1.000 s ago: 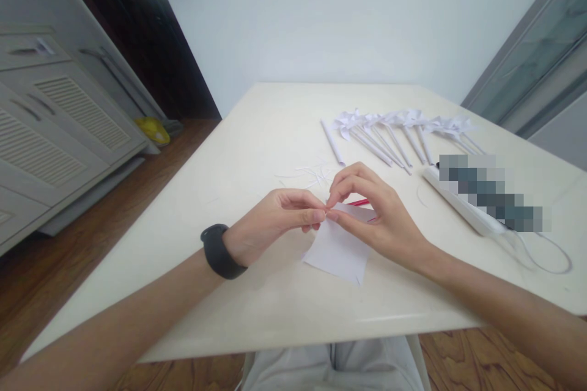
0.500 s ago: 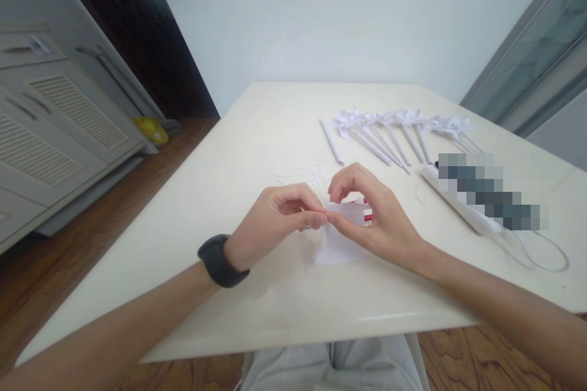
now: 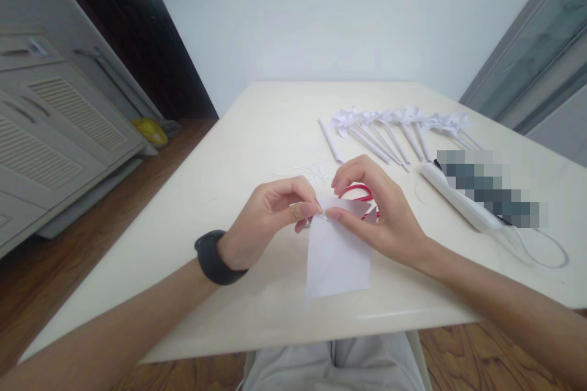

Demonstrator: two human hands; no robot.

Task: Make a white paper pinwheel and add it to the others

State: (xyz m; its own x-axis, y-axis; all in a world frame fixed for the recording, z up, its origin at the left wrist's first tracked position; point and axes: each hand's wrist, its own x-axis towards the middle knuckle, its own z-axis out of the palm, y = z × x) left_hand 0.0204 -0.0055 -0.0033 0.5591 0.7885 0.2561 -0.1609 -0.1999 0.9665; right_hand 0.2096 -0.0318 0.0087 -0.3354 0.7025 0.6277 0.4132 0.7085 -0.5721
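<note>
A white sheet of paper [image 3: 339, 256] hangs between my hands above the table, its lower edge toward me. My left hand [image 3: 275, 214], with a black band at the wrist, pinches the paper's upper left part between thumb and fingertips. My right hand [image 3: 380, 208] is closed on the same paper, thumb in front and fingers curled behind. Something small and shiny shows between the two thumbs, too small to name. Behind the paper lie scissors, their red handles [image 3: 362, 192] partly hidden by my right hand.
Several white paper pinwheels [image 3: 408, 116] with rolled paper sticks lie at the back right. A separate paper roll [image 3: 329, 139] is left of them. Thin paper strips [image 3: 316, 172] lie beyond my hands. A long white object [image 3: 463, 198] with a cord lies right, beside a blurred-out patch.
The paper has swung down and opened out toward me, showing more of its face. My fingertips have moved slightly apart, and more of the red scissor handles shows.
</note>
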